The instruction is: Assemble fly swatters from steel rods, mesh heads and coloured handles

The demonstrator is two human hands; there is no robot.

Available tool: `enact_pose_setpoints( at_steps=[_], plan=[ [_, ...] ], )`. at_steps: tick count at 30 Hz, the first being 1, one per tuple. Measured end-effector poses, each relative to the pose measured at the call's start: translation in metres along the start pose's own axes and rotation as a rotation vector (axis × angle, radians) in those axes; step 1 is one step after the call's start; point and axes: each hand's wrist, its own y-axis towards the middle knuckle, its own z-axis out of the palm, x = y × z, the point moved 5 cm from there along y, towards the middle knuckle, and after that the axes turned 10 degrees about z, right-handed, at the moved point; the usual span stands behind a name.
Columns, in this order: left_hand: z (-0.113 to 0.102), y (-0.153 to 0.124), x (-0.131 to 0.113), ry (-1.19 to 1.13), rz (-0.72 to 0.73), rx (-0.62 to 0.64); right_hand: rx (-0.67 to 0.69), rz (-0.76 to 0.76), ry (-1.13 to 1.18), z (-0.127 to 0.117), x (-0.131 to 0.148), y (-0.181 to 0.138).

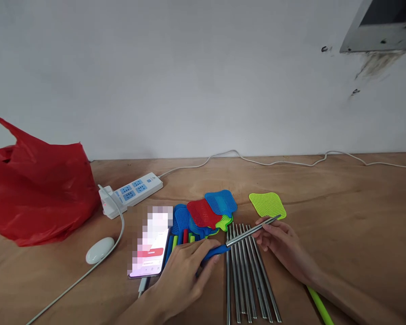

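Note:
My left hand (187,275) is closed around a blue plastic handle (219,251). A shiny metal rod (245,235) runs from the handle's end up to the right. The fingers of my right hand (277,239) pinch that rod near its thin far tip. Below lie several more metal rods (246,280), side by side. Behind my left hand are loose blue, red and green handles (174,243), partly hidden. Perforated fly swatter heads, among them a red one (203,213) and a blue one (221,202), overlap in a pile. A yellow-green swatter head (268,204) lies apart, beyond my right hand.
A lit phone (152,253) with a cable stands left of my left hand. Farther left are a white power strip (138,189), a white oval device (100,250) and a red plastic bag (43,189). A yellow-green stick (320,307) lies under my right forearm.

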Motion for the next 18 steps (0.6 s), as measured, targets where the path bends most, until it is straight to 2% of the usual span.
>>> enact_pose_setpoints(
  at_steps=[10, 18],
  plan=[
    [-0.0027, -0.0011, -0.0041, 0.086, -0.025, -0.064, 0.000, -0.044, -0.024, -0.0051, 0.0010, 0.0000],
    [0.0024, -0.0018, 0.0021, 0.102, -0.041, -0.008, -0.016, -0.121, -0.100, -0.0080, 0.0038, 0.0006]
  ],
)
